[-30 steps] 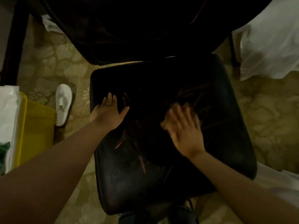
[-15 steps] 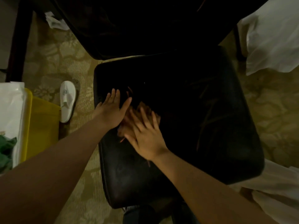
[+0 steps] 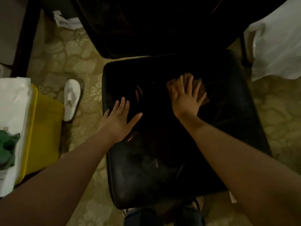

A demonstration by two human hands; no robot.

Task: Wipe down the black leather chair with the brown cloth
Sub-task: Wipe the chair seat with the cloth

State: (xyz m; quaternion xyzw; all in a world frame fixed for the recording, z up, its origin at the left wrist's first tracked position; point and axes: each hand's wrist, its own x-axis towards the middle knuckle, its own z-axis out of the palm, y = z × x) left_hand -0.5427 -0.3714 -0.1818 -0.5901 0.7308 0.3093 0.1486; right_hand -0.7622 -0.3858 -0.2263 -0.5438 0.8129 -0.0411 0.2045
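Right hand [image 3: 185,98] flat on the cloth [image 3: 202,91], fingers straight and spread, pressing it down on the chair [image 3: 162,168] seat. Cloth bunched under the palm, brown edge peeking out past the fingertips and to their right — blurred, so folds unclear. Sits on the far right part of the seat, well beyond the left fingertips.

Left hand [image 3: 120,119] flat on the seat's left edge, fingers straight and close together, thumb splayed wide to the right. Holds nothing — just rests on the leather. Scuffs in the leather just past those fingertips, reddish streaks. Both forearms bare, reaching in from below.

Dark chair back beyond both sets of fingers, mostly lost in shadow.

Left of the left fingers, on patterned carpet [image 3: 65,59]: a white slipper [image 3: 71,98], toe pointing away. Further left, a yellow bin [image 3: 44,128] with a white liner [image 3: 13,111] and something green [image 3: 8,150] inside. White crumpled paper [image 3: 65,22] on the floor far beyond the left hand. White fabric [image 3: 276,46] right of the right fingers, hanging beside the chair.
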